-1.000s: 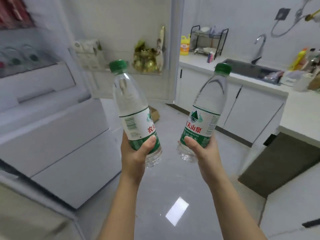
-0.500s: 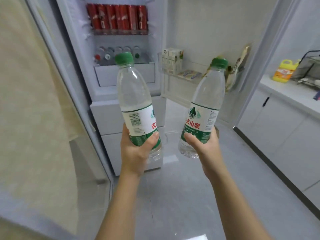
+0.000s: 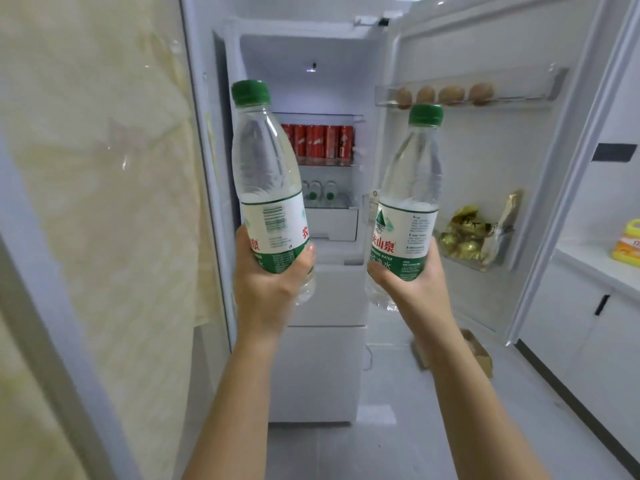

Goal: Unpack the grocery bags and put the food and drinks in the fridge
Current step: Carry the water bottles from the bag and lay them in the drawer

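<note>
The left hand (image 3: 273, 285) grips one water bottle (image 3: 268, 181) and the right hand (image 3: 414, 289) grips another bottle (image 3: 410, 199), both upright in front of the open fridge (image 3: 311, 50), apart.

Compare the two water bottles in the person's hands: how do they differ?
The left bottle shows its barcode side; the right bottle shows its green logo and red characters. The left bottle's top leans left, the right bottle's top leans right. Both are clear, green-capped, and gripped low by the left hand and right hand.
</note>
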